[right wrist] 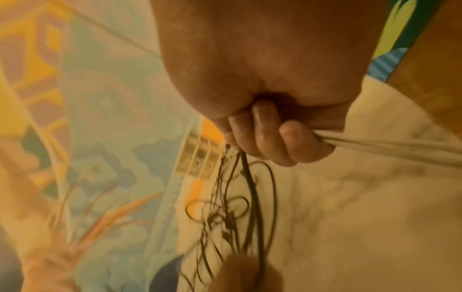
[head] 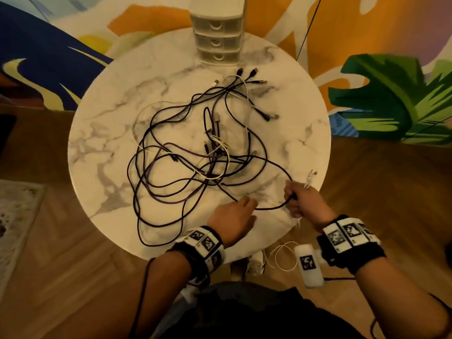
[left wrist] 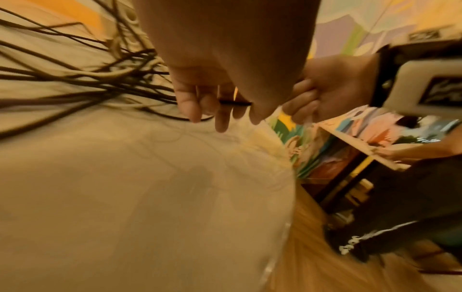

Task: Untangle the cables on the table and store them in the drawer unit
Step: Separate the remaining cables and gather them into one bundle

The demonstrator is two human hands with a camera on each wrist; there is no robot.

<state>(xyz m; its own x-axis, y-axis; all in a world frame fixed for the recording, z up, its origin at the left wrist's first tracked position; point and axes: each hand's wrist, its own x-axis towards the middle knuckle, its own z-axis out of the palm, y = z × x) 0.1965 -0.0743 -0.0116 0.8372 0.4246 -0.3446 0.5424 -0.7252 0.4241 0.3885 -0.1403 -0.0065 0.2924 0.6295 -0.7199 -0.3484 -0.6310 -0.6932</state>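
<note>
A tangle of dark and white cables lies on the round marble table. The white drawer unit stands at the far edge with its three drawers closed. Near the front right rim, my right hand is a fist gripping a black cable and a white cable. In the right wrist view, the white strands leave my right hand sideways. My left hand is just left of it. The same black cable runs between the thumb and fingers of my left hand.
A white cable loop hangs below the table's front edge, above a shoe on the wooden floor. A rug lies at the left. Another person's hand rests at a wooden shelf to the right.
</note>
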